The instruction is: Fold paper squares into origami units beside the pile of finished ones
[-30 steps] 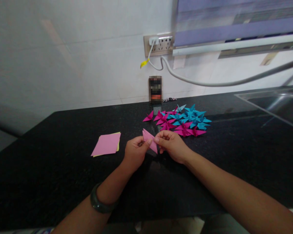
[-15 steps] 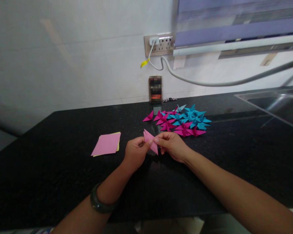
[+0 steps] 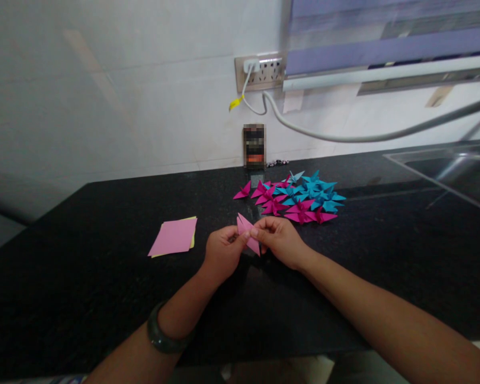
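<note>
A light pink folded origami paper (image 3: 254,246), narrow and pointed at both ends, is pinched between my two hands above the counter. Its upper end splits into two points. My left hand (image 3: 224,250) grips its left side, thumb on top and fingers curled behind. From the right, my right hand (image 3: 282,240) pinches the same paper near its middle, the thumb tip close to the left thumb. The fingertips behind the paper are partly hidden. Just beyond my hands lie several magenta paper cranes (image 3: 274,205) and several blue paper cranes (image 3: 314,186), crowded together.
A stack of pink and yellow paper squares (image 3: 174,237) lies left of my hands on the black counter (image 3: 104,282). Against the wall stands a small dark blurred-out object (image 3: 255,146). A grey cable (image 3: 336,138) hangs below the socket strip (image 3: 264,73). At far right is a sink (image 3: 460,170).
The pink folded paper has turned slightly between my fingers, its lower tip shifting a little to the right. Both hands keep their pinch on it in nearly the same place.
</note>
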{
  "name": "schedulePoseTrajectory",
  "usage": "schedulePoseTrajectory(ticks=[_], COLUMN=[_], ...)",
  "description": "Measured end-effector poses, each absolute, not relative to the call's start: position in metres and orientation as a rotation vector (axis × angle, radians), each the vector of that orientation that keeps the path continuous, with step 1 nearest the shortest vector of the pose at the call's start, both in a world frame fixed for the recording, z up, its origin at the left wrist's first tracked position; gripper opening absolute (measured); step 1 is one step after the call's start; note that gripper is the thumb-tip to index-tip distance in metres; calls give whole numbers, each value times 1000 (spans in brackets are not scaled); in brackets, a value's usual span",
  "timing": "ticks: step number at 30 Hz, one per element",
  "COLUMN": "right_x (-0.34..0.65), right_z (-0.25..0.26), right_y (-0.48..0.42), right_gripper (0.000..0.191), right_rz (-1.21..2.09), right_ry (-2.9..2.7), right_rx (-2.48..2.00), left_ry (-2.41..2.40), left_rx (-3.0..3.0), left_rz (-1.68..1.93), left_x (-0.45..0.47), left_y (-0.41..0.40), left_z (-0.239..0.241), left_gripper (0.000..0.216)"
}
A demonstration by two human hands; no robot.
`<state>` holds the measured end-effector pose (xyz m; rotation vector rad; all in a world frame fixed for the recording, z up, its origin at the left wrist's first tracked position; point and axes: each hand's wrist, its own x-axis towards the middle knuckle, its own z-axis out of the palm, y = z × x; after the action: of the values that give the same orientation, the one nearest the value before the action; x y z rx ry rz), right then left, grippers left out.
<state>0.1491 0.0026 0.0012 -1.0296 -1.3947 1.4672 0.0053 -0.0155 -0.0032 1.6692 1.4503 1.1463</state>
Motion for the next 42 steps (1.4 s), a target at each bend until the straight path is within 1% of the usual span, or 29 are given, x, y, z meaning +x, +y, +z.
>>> schedulePoseTrajectory(ticks=[6,10,17,21,28,36,42], right_x=[149,151,150,150,150,149,148], right_z=[-5,-7,-6,-7,-11,-9,-6], right_y=[5,6,6,5,6,2,3], right_gripper=[14,12,18,18,19,21,18], right_rz=[1320,1209,1352,1303,1324,1182,1367], right_ry=[-1549,-1623,-1591,-1591,-1637,-1685,-1524], right_rx=[-1040,-1060,-1029,-1052,-1055,-1093,-1027], left_ry=[1428,1399,1373,1368,1312,1326,1357], left_rx=[1641,1583,1455,1412,1399,1404,1392], left_rz=[1116,1150,1244,1261,1227,1233,1213], left_x=[7,8,7,8,7,9,9], left_y=[-15,-15,-15,-15,-14,-16,-15], left_z=[-3,-3,0,0,-1,4,4], left_gripper=[25,25,22,23,22,20,21])
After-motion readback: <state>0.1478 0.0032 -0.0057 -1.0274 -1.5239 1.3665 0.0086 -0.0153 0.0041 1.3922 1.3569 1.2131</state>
